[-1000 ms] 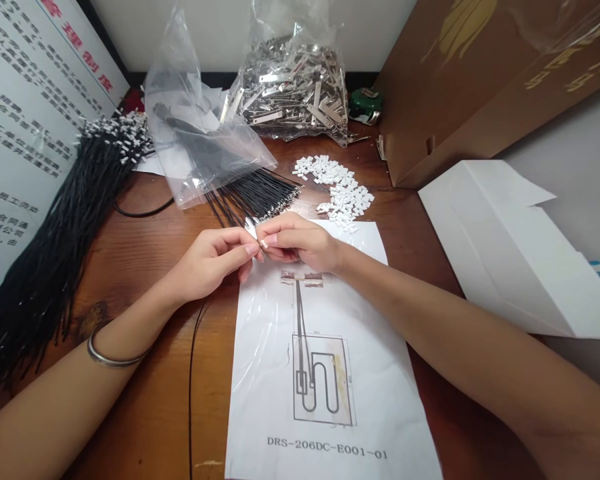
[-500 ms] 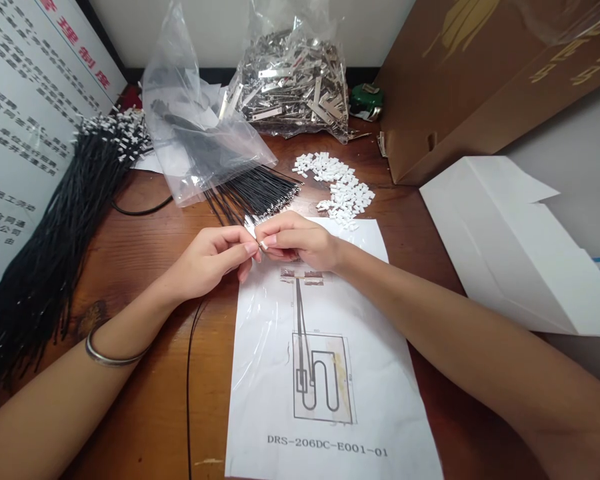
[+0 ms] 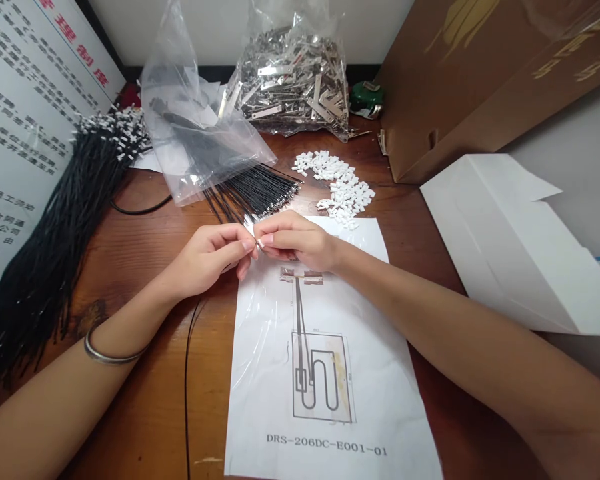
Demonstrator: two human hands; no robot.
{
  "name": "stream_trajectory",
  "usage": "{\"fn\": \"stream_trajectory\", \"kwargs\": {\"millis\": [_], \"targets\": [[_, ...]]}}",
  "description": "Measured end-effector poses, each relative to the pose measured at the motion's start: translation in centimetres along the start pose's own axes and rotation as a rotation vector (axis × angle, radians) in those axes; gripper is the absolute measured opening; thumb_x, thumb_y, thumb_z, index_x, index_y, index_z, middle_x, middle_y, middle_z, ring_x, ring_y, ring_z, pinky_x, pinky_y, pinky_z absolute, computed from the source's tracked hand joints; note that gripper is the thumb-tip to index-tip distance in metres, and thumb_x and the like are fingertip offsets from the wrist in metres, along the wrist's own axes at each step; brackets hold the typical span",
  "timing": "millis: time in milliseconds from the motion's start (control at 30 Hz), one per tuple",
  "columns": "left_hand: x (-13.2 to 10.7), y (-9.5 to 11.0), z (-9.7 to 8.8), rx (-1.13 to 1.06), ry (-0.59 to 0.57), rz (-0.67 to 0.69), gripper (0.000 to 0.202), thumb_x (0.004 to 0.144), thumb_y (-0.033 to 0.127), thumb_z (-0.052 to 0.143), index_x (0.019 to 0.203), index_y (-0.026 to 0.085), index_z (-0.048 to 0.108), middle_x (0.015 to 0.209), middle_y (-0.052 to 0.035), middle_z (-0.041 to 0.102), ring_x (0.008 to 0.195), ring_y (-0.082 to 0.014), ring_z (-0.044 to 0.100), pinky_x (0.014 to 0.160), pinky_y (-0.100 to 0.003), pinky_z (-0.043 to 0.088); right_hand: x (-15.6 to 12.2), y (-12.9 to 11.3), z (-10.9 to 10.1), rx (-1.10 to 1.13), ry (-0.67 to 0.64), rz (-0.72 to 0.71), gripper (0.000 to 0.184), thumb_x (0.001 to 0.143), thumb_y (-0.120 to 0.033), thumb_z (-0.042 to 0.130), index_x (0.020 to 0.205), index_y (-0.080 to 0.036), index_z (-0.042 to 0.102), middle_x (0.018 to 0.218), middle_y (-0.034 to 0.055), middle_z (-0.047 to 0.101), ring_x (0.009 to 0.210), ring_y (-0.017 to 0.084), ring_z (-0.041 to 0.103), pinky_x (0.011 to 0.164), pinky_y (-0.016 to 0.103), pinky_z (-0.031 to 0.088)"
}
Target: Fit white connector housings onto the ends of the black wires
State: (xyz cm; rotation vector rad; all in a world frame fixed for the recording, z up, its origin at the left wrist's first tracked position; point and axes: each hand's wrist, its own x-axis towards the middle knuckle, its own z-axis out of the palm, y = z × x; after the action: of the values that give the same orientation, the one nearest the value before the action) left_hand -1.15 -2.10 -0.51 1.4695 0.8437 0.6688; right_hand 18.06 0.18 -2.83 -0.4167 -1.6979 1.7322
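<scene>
My left hand [image 3: 207, 257] and my right hand [image 3: 293, 240] meet fingertip to fingertip above the top of a printed drawing sheet [image 3: 325, 360]. The left hand pinches the metal-tipped end of a thin black wire [image 3: 186, 373] that trails down toward me across the wood. My right hand pinches a small white connector [image 3: 261, 244] against that wire end. Just behind the hands lies a fan of black wires with metal terminals [image 3: 255, 193], and a pile of small white connectors [image 3: 343, 187] sits to the right of them.
A thick bundle of black wires with white ends [image 3: 65, 227] lies at the left beside a printed board [image 3: 20, 133]. Clear bags [image 3: 200, 133], one full of metal strips [image 3: 295, 87], stand at the back. A brown box [image 3: 480, 80] and a white folded carton [image 3: 510, 240] fill the right.
The hands stay pinched together at the same spot; only the view has shifted slightly.
</scene>
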Motion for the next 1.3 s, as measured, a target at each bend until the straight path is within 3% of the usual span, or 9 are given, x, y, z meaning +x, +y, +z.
{"fn": "stream_trajectory", "kwargs": {"millis": [767,1300], "targets": [[-0.01,-0.25,-0.26,-0.094,-0.008,-0.049,0.018,0.086,0.023,0.065,0.070,0.015,0.061,0.054,0.0013,0.063,0.048,-0.0071,0.051,0.048,-0.020,0.032,-0.31,-0.22,0.17,-0.238,-0.005,-0.088,0.028,0.087,-0.018,0.047,0.059,-0.019,0.046,0.047,-0.0066,0.040,0.046,0.007,0.032,0.048,0.023,0.025],[0.19,0.19,-0.05,-0.020,0.030,-0.038,0.016,0.082,0.023,0.063,0.068,0.015,0.061,0.048,0.0016,0.060,0.042,-0.0074,0.046,0.043,-0.021,0.028,-0.38,-0.18,0.40,-0.374,0.015,-0.133,0.026,0.089,-0.018,0.044,0.064,-0.017,0.051,0.049,-0.0072,0.037,0.049,0.008,0.032,0.049,0.024,0.024]]}}
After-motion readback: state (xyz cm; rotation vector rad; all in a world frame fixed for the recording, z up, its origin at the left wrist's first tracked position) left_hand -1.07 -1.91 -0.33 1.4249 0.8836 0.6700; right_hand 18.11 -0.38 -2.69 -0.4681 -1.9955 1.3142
